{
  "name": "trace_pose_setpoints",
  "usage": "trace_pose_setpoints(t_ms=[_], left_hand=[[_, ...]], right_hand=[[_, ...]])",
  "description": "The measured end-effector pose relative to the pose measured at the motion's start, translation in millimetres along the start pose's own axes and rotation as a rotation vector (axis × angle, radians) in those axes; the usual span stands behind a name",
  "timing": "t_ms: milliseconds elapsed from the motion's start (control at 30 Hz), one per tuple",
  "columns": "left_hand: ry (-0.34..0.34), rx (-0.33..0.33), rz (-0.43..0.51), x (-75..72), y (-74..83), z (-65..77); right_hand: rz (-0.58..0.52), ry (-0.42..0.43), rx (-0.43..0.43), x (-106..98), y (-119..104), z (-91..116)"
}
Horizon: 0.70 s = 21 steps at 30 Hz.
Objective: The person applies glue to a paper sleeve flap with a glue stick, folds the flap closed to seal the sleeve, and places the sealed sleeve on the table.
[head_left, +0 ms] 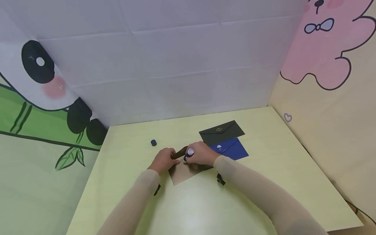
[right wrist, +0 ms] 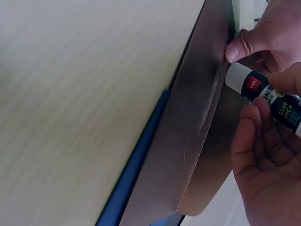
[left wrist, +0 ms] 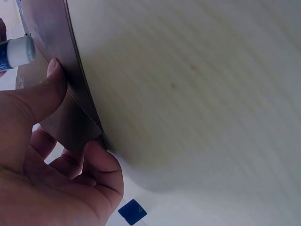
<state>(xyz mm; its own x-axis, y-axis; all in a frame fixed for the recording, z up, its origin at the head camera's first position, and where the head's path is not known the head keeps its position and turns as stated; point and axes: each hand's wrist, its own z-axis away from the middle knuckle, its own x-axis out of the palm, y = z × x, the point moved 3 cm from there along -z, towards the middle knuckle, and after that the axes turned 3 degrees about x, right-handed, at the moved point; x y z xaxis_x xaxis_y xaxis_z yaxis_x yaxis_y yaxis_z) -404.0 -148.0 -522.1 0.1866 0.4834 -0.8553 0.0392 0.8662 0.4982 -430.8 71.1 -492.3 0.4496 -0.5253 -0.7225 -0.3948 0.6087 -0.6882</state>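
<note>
A brown envelope (head_left: 180, 176) lies on the table with its flap raised. My left hand (head_left: 163, 160) grips the envelope's left end; in the left wrist view the thumb presses on its inner face and the fingers curl round the flap edge. My right hand (head_left: 202, 153) holds an uncapped glue stick (right wrist: 256, 87), its white end right at the envelope's fold beside the left thumb. Shiny glue streaks (right wrist: 207, 108) run along the paper near the fold. The glue stick's dark blue cap (head_left: 153, 142) stands on the table beyond the left hand.
A blue envelope (head_left: 235, 150) lies to the right, partly hidden by the right hand. Behind it is a dark envelope (head_left: 220, 130) with a small emblem. A white cloth wall (head_left: 188, 91) stands along the table's (head_left: 132, 137) back edge, and a printed curtain (head_left: 323, 114) on the right.
</note>
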Motion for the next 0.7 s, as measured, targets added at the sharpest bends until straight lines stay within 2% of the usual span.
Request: trace_pose_setpoints(t_ms=[167,433,700], left_hand=[[0.013,0.002,0.0,-0.3,0.3,0.6],[0.013,-0.007,-0.027,2.2,1.7,2.2],[0.008,-0.012,-0.051,1.6,2.5,-0.3]], right_hand=[[0.035,-0.026,0.0,4.9,-7.3,1.4],[0.157,-0.031,-0.027,9.0,-13.9,-0.5],[0.182,-0.03,-0.017,0.6,-3.7,0.2]])
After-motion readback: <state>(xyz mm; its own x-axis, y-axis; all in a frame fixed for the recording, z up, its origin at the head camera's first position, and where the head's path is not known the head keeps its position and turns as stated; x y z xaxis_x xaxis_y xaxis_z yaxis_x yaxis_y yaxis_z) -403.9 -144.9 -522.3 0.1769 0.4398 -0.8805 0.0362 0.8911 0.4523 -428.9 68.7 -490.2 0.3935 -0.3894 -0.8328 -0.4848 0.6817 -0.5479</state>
